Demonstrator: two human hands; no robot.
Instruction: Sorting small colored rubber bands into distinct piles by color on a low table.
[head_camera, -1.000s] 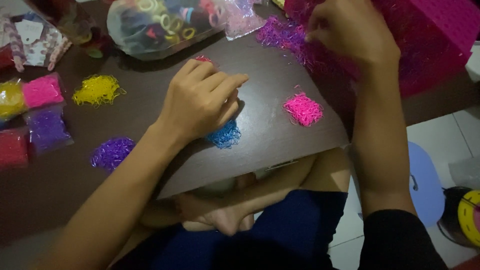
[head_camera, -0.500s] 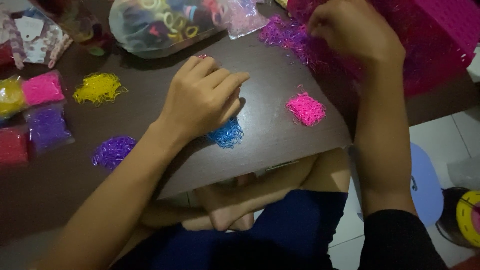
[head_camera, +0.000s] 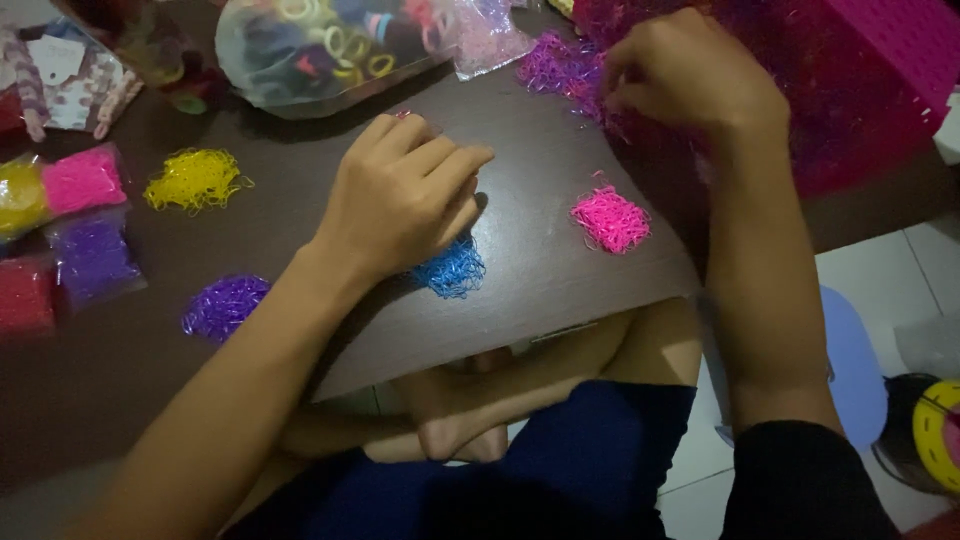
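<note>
Blue bands stay under the unmoved left hand.

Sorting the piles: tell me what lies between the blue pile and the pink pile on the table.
Only bare dark table between the blue pile and pink pile, as the head view shows.

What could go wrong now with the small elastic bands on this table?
The pink pile lies near the table edge; a sweep of the right hand might push bands to the floor. The left hand rests on the blue pile and could scatter it. The mixed heap might spill into sorted colours.
</note>
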